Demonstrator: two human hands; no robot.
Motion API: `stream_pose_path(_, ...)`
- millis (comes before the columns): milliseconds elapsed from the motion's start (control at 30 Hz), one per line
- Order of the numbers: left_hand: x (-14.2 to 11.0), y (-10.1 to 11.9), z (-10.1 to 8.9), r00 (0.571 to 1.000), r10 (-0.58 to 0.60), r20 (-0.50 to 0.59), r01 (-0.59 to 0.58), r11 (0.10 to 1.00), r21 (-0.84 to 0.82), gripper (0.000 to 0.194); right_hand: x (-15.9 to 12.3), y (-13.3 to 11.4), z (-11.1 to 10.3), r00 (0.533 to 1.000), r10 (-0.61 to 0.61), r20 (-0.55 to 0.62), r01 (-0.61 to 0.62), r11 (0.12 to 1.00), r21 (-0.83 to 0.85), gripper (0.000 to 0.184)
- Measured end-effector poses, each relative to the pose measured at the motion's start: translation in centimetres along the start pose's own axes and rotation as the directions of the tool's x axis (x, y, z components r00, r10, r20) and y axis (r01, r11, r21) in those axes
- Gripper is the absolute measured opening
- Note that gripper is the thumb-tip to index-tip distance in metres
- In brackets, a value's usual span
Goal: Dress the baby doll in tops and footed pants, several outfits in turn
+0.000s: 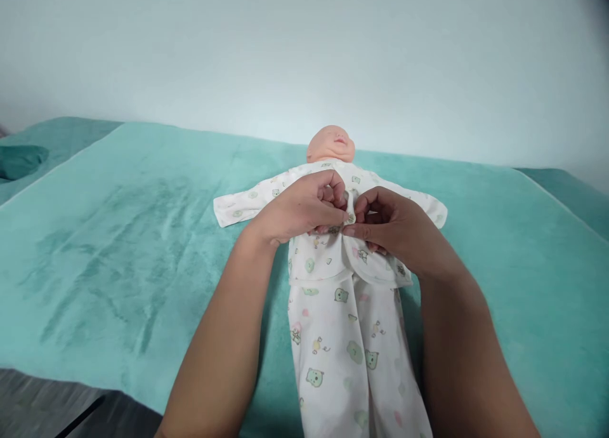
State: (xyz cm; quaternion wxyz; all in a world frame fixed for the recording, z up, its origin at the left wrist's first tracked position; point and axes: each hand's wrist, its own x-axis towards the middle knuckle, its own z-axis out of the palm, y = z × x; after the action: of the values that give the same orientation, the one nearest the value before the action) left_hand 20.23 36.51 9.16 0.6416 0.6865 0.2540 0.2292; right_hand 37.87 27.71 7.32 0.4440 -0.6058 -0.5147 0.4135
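A baby doll [332,145] lies on its back, head away from me, in a white printed jacket [316,260] and matching trousers [333,349]. Both sleeves stretch out sideways. Over the doll's chest, my left hand [314,203] pinches the front edge of the jacket between thumb and fingers. Close beside it, my right hand [390,219] pinches the same front opening from the other side. A little fold of cloth stands up between my fingertips. Whether a snap or button sits there is hidden by my fingers. Below my hands, the jacket's hem parts slightly over the trousers.
A teal plush cover [118,254] lies under the doll, with wrinkles on the left. Behind it rises a pale wall [304,57]. A darker green folded cloth [21,162] is at the far left. Grey floor [42,400] shows at lower left.
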Motion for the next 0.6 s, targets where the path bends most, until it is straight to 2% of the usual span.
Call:
stream_pose_path(200, 0.21, -0.35, -0.06, 0.999, 0.024, -0.043, -0.024, 1.000, 0.006, 0.027, 0.15, 0.27, -0.16, 0.999, 0.011, 0.031, -0.012, 0.999, 0.041, 0.042)
stream_pose_path(400, 0.40, -0.73, -0.05, 0.998, 0.057, -0.020, -0.058, 0.998, -0.039, 0.027, 0.42, 0.39, -0.41, 0.997, 0.017, 0.078, -0.021, 0.998, 0.051, 0.040)
stream_pose_path(600, 0.12, 0.00, -0.02, 0.999, 0.030, 0.019, -0.028, 0.997, -0.067, 0.025, 0.51, 0.71, -0.80, 0.992, 0.005, 0.125, -0.019, 0.994, 0.112, 0.039)
